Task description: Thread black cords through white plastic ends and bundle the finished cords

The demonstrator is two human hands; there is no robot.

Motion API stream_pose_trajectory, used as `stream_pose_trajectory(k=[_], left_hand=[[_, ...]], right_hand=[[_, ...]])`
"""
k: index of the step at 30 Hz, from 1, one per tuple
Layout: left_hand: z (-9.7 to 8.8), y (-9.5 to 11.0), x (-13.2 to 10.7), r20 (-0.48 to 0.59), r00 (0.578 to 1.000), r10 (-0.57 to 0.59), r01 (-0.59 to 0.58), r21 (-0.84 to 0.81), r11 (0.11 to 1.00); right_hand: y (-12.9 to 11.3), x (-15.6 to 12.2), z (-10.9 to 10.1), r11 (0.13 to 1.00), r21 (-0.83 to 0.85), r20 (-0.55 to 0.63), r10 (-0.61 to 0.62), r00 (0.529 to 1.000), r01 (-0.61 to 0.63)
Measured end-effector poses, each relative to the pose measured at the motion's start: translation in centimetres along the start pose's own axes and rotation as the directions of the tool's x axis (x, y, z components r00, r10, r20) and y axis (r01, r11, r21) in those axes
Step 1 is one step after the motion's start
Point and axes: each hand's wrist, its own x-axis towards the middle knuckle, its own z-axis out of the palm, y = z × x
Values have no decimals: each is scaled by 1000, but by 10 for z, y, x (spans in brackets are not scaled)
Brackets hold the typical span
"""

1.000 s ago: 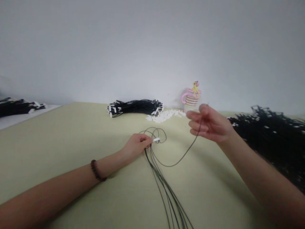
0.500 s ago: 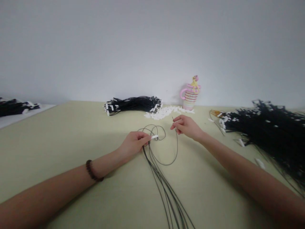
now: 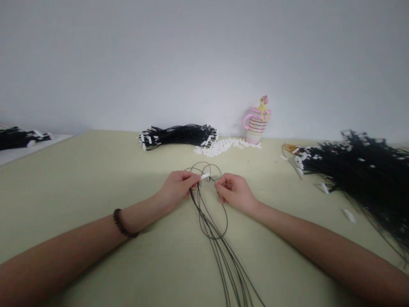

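Two hands meet at mid-table: the left hand [image 3: 177, 187] pinches a small white plastic clip [image 3: 205, 175] together with a sheaf of thin black cords [image 3: 217, 238], thumb and forefinger pressed tight so the strands are held as one while their loops fan out just beyond. Fingers curled, the right hand [image 3: 234, 192] pinches one cord's end right beside that clip, slack looping on the pale yellow-green tabletop [image 3: 96, 179]. Loose white clips [image 3: 223, 146] lie heaped near the pink striped mug [image 3: 255, 125]; a big tangle of black cords [image 3: 361, 166] sits at right.
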Motion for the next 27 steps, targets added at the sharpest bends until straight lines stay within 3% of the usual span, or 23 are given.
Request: stream_pose_trajectory(k=[15, 21, 27], left_hand=[[0, -2, 0, 7, 1000, 16, -16, 11, 1000], [-1, -5, -1, 8, 997, 81, -82, 109, 991], [-1, -3, -2, 35, 990, 133, -137, 176, 975]], right_hand=[[-2, 1, -1, 1000, 2, 14, 12, 1000, -12], [-2, -1, 0, 999, -35, -38, 4, 999, -5], [-3, -3, 2, 942, -274, -80, -221, 972, 192]])
